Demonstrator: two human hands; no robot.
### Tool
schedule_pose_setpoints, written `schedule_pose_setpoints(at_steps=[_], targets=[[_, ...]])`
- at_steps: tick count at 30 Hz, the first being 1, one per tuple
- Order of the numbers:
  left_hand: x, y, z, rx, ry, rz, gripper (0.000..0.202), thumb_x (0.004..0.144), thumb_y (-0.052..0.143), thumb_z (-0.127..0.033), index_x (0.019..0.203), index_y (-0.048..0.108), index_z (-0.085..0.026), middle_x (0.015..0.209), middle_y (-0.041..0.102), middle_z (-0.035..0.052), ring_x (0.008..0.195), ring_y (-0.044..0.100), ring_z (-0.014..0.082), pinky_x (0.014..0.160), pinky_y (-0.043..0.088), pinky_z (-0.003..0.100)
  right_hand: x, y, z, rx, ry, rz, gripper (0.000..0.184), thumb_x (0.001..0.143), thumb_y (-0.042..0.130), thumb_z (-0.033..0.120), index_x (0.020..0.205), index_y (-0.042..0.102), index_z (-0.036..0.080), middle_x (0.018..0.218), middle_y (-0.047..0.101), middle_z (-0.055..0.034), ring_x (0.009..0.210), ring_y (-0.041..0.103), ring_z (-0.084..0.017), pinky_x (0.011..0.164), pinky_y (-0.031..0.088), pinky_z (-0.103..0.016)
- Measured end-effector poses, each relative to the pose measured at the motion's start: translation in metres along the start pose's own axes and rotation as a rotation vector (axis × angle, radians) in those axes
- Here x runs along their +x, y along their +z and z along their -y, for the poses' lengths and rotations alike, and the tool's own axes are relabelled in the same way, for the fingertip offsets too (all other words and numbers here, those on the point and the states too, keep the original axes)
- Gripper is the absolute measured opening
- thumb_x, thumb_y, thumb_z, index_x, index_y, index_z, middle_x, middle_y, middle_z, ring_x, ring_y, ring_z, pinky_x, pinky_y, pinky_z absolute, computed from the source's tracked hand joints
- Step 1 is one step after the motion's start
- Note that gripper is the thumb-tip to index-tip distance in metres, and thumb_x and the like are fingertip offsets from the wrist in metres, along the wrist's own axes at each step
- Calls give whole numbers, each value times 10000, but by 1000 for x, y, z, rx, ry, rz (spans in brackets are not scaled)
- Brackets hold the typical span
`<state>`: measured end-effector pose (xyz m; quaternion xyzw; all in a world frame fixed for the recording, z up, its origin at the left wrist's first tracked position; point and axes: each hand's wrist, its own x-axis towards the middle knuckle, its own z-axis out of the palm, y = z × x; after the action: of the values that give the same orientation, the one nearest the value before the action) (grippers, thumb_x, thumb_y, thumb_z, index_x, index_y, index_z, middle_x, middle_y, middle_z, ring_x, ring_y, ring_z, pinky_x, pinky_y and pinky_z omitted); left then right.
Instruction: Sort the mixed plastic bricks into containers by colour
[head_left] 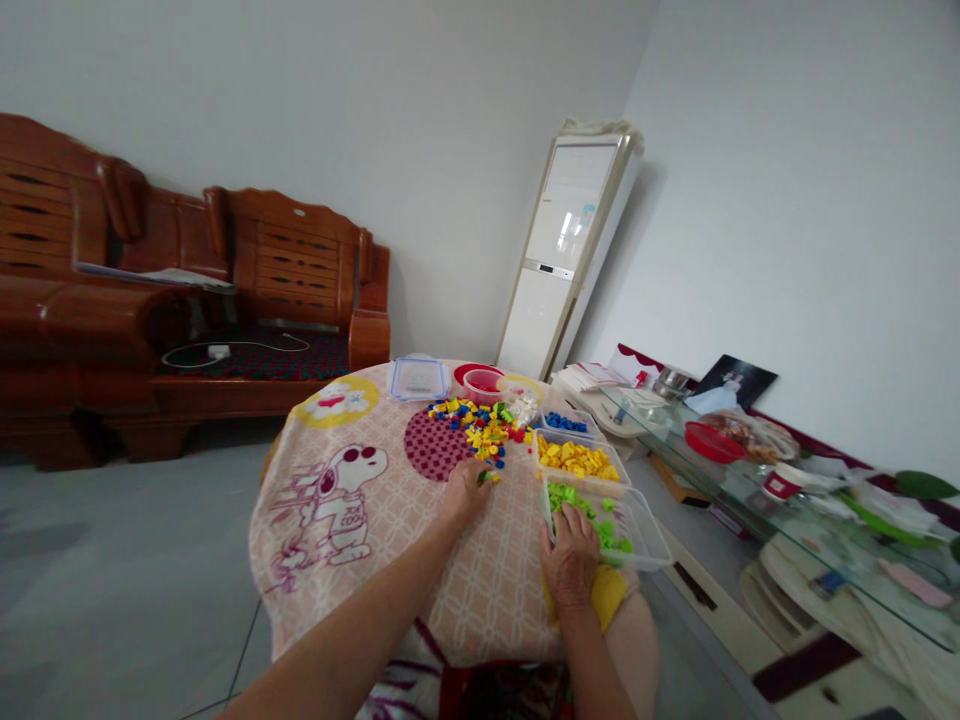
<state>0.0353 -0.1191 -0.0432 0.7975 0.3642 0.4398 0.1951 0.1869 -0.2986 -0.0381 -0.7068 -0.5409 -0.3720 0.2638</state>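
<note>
My left hand (pixel 466 492) is low over the tablecloth with its fingers curled together at a small green toy brick (pixel 482 478). A yellow piece lies at its fingertips, at the near end of a loose pile of mixed toy bricks (pixel 487 432). My right hand (pixel 571 550) rests over the near rim of a clear plastic box (pixel 651 535), fingers stretched onto the light green bricks (pixel 615 540) inside. Its fingertips are partly hidden among them. Beyond stands a box of yellow bricks (pixel 577 458), then a smaller box of blue bricks (pixel 565 423).
A pink bowl (pixel 482 384), white bricks (pixel 523 407) and a blue-rimmed lid (pixel 419 380) lie at the table's far side. A yellow cloth (pixel 607 595) is under my right wrist. A cluttered glass-topped cabinet (pixel 795 540) stands to the right, a wooden sofa (pixel 300 270) to the left.
</note>
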Motion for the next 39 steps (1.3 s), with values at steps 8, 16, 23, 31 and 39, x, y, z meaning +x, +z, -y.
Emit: schedule_pose_setpoints(at_steps=[8, 16, 23, 31, 39], targets=[[-2, -3, -1, 41, -10, -51, 396, 678, 633, -125, 1066, 667, -198, 1059, 686, 69, 1020, 607, 227, 941, 468, 379, -2, 4, -2, 12, -7, -9, 224, 914, 529, 315, 895, 687, 156, 1089, 693, -115, 1073, 562, -265, 965, 402, -408], [-14, -2, -5, 76, -72, -173, 444, 640, 656, -107, 1061, 536, -182, 1026, 617, 86, 998, 574, 233, 883, 479, 368, -1, 2, -1, 4, -9, -24, 214, 918, 524, 306, 884, 683, 167, 1091, 693, -113, 1069, 569, -265, 948, 409, -406], [-20, -17, -10, 92, -115, -80, 212, 685, 662, -146, 846, 530, -187, 930, 585, 46, 898, 559, 193, 785, 464, 311, -2, 3, -2, 3, 0, -1, 208, 911, 541, 308, 898, 682, 157, 1085, 693, -118, 1071, 560, -259, 961, 396, -398], [-16, -14, -6, 148, -68, 42, 90, 782, 626, -207, 860, 647, -167, 913, 644, 57, 891, 585, 189, 811, 448, 309, 0, 0, 0, 18, 6, 4, 206, 914, 534, 304, 885, 684, 166, 1081, 692, -120, 1072, 562, -265, 958, 403, -408], [-14, -19, -15, 117, 59, -69, 99, 819, 601, -209, 820, 699, -194, 1065, 668, 71, 1040, 572, 210, 948, 424, 367, -1, 1, 1, 17, 21, 9, 197, 910, 538, 299, 886, 680, 166, 1082, 694, -112, 1076, 553, -259, 970, 396, -402]])
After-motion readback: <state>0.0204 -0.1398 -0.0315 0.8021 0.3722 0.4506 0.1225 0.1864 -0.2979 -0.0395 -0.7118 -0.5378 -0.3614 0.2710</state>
